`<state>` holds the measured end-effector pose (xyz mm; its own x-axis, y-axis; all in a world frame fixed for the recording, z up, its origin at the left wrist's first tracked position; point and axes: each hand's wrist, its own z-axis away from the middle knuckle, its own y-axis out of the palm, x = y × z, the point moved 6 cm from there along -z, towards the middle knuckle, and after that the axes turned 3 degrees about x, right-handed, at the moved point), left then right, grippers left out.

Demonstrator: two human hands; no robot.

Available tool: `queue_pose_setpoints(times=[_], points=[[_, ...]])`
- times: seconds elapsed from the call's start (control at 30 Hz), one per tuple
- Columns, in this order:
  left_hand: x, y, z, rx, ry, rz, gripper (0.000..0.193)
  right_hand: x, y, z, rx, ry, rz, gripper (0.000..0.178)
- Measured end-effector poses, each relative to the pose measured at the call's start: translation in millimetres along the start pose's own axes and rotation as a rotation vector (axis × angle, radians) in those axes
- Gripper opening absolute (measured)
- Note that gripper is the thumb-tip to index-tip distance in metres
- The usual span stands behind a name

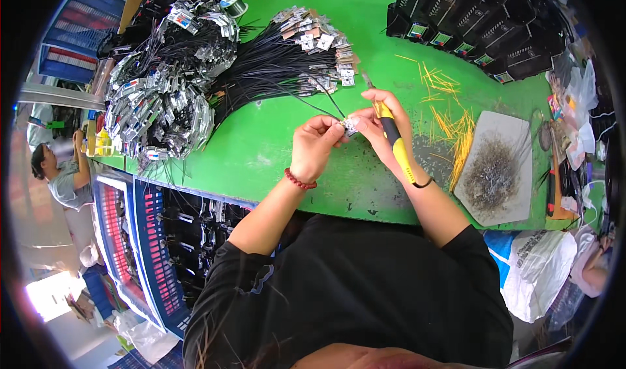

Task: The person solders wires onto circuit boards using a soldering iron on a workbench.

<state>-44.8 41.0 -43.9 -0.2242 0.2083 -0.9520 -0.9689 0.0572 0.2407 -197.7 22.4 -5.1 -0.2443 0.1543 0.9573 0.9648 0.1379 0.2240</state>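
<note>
Over the green table [261, 141], my left hand [313, 144] pinches a small pale circuit board [350, 126] with black wires running from it. My right hand [386, 124] has a soldering iron [394, 137] with a yellow and black handle tucked in it. The iron's metal tip points up and away from the board, and its cord trails by my wrist. The right thumb and a finger also touch the board's right side. Beyond my left hand lies a bundle of black wires [274, 69] with small boards [326, 42] on their ends.
A heap of silver metal-ended parts [163, 108] sits at left, with a solder spool [233, 4] behind it. Yellow thin sticks [456, 131] lie scattered at right beside a grey board [512, 131] with dark residue. Black boxes [469, 23] stand far right. Another person [62, 170] is at left.
</note>
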Motion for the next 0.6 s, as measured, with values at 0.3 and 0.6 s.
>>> queue_pose_setpoints(times=[0.3,0.6], points=[[-1.8,-2.6,-6.0,0.216,0.135,0.175,0.009,-3.7,4.7,-3.8,0.068,0.090,-0.047,0.031],[9.7,4.5,3.5,0.192,0.007,0.331,0.008,-9.4,6.2,0.2,0.001,0.181,-0.084,0.029]])
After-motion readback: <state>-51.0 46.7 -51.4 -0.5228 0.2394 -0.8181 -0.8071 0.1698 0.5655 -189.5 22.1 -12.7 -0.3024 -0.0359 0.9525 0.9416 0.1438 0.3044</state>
